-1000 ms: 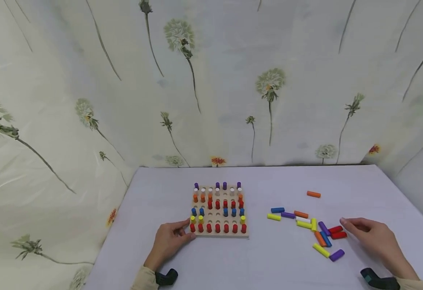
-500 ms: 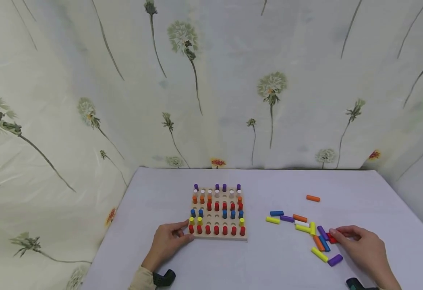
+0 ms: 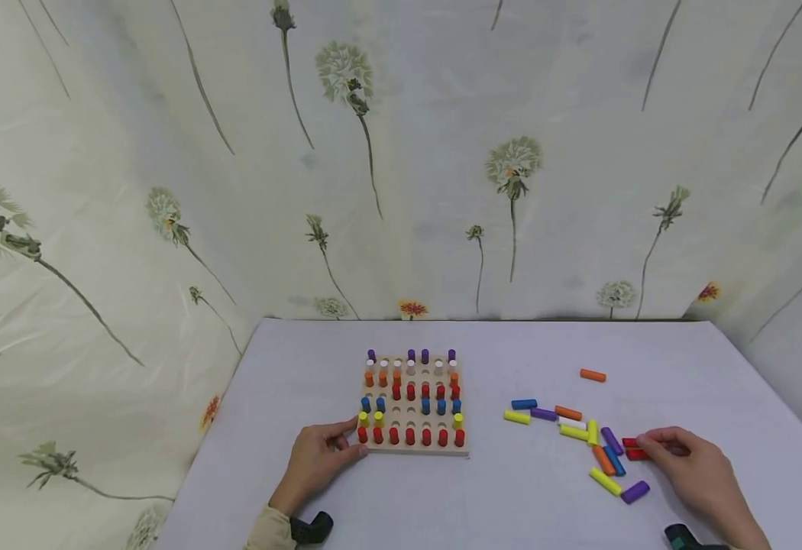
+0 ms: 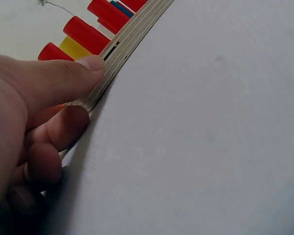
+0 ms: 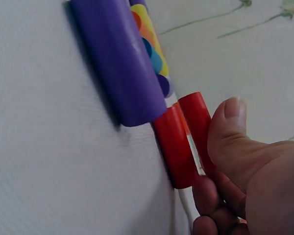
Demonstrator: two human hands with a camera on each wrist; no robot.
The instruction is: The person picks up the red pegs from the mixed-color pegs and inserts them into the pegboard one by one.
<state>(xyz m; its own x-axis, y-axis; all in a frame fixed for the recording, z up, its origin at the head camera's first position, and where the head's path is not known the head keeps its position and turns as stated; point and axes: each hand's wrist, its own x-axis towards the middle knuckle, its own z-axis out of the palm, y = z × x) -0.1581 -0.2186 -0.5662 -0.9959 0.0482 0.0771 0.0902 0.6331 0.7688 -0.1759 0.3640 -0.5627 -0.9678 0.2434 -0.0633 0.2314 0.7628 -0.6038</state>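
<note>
At the near left corner of a wooden pegboard [image 3: 411, 450], my left hand [image 3: 321, 462] grips the edge. In the left wrist view its thumb lies against the layered side of the board [image 4: 120, 55]. Rows of red, yellow, blue, orange, white and purple pegs stand upright in the board, with bare holes among them. My right hand [image 3: 693, 470] pinches a red peg [image 5: 195, 113] between thumb and fingers at the right of the loose pegs. A second red peg [image 5: 175, 147] lies right beside it on the table. A purple peg [image 5: 117, 63] looms large in the right wrist view.
Loose pegs lie scattered on the white table [image 3: 497, 504] right of the board, among them a yellow peg [image 3: 605, 482], a blue peg [image 3: 524, 404] and a lone orange peg [image 3: 593, 375] farther back. A curtain with dandelion prints [image 3: 435, 168] hangs behind the table.
My right hand has moved left to the two red pegs and taken hold of one. The left hand stays at the board's corner. The head view has shifted slightly.
</note>
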